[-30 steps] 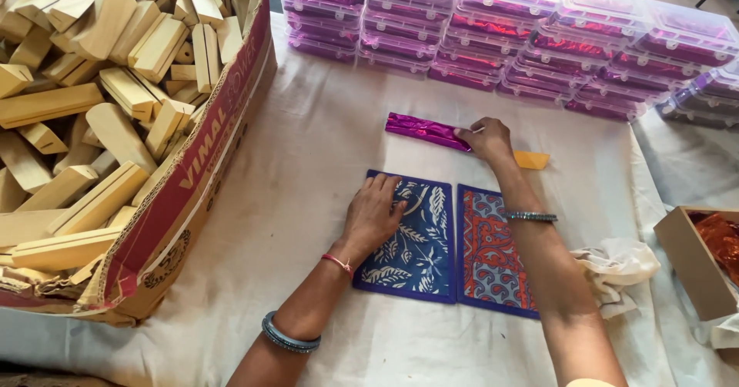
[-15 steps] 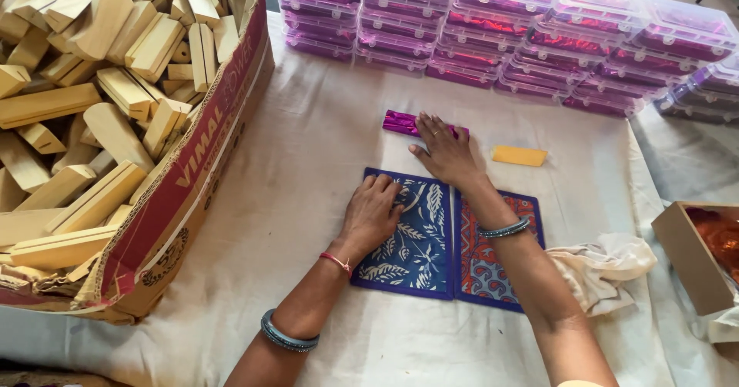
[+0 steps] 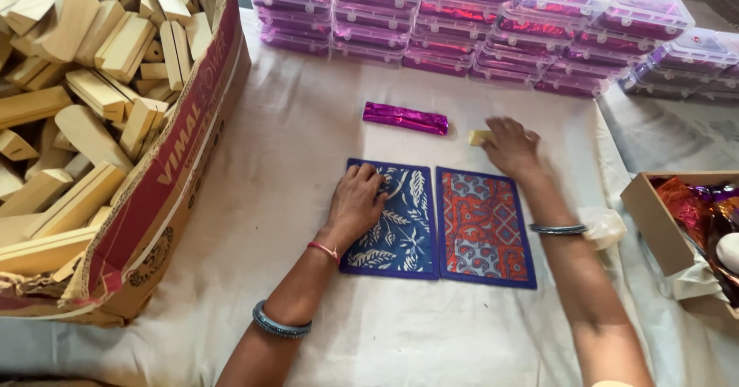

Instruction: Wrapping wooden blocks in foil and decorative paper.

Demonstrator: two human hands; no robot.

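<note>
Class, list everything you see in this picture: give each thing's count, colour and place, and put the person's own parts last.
Patterned card, leaf design: one, blue and white, centre of the cloth, under the left hand.
Patterned card, geometric design: one, blue and orange-red, touching the first card's right edge.
Foil-wrapped bar: one, shiny purple, above the cards.
Small block: one, pale yellow, at the right hand's fingertips.
Wooden blocks: many, pale wood, heaped in the cardboard box.
Cardboard box: one, brown and red, far left.
Lidded plastic boxes: many, clear with purple contents, stacked along the top.
Small carton: one, brown, right edge, holding foil pieces.
Cloth: one, white, covering the surface.
Left hand: flat on the leaf card.
Right hand: on the small block.
</note>
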